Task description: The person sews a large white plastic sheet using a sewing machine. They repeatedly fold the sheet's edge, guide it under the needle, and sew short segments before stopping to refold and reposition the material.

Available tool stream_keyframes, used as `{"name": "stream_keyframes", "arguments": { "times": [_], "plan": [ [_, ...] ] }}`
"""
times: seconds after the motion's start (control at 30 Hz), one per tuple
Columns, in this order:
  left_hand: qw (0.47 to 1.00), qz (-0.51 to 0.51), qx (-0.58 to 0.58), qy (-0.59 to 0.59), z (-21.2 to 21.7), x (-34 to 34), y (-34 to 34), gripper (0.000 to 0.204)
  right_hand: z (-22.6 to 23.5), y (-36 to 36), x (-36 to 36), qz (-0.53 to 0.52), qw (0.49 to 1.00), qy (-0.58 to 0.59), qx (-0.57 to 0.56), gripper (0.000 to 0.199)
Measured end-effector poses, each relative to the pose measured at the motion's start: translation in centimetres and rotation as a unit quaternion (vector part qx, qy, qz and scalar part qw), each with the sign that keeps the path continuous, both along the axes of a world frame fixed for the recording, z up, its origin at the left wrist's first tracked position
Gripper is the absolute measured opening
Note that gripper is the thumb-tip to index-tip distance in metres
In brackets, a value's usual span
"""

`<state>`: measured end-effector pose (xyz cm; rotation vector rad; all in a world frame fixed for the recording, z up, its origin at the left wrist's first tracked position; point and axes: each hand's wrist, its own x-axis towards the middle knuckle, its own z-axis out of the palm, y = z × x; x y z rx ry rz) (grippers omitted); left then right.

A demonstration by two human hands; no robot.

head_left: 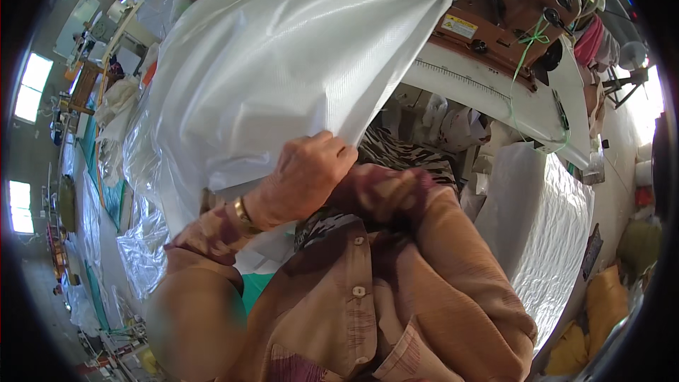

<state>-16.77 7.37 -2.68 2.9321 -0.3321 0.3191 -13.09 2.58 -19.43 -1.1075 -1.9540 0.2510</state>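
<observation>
A large shiny white woven plastic sheet (269, 64) spreads across the middle, drawn taut from a brown sewing machine (488, 42) at the upper right. Its far corner lies at the machine's needle end. My left hand (308, 170), with a gold-coloured band on its wrist, is closed on the sheet's near edge, knuckles up. From the right comes my right sleeve (396, 191), which ends close behind the left hand. The right hand itself is hidden there, so its fingers do not show.
The white machine table (453, 74) has a ruler strip along its edge. A white-wrapped block-shaped bundle (530, 219) stands on the right. Green thread (534, 39) hangs from the machine. Clear plastic film (141, 247) lies to the left, and bags (453, 127) sit under the table.
</observation>
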Motion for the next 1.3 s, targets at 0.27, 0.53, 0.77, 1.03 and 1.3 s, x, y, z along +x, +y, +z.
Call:
{"name": "stream_keyframes", "arguments": {
  "times": [0.27, 0.53, 0.77, 1.03, 1.3],
  "plan": [
    [0.982, 0.089, -0.030, -0.162, -9.5, 0.1, -0.7, 0.010, -4.0, -1.5, 5.2, -0.094, 0.878, 0.367, -0.292, 0.035],
    [0.971, 0.157, -0.123, -0.130, -11.0, 0.0, -3.6, 0.012, -6.7, -3.8, 13.0, -0.144, 0.908, 0.354, -0.172, 0.029],
    [0.950, 0.191, -0.219, -0.117, -12.2, 0.8, -3.9, 0.014, -7.4, -3.3, 14.2, -0.238, 0.956, 0.146, -0.090, 0.027],
    [0.876, 0.250, -0.399, -0.103, -13.1, 0.0, -3.9, 0.011, 9.4, -10.8, 17.5, -0.330, 0.906, -0.240, -0.114, 0.017],
    [0.781, 0.270, -0.555, -0.093, -13.2, -0.8, -5.2, 0.033, 10.4, -7.8, 16.8, -0.234, 0.925, -0.278, -0.113, 0.011]
  ]
}}
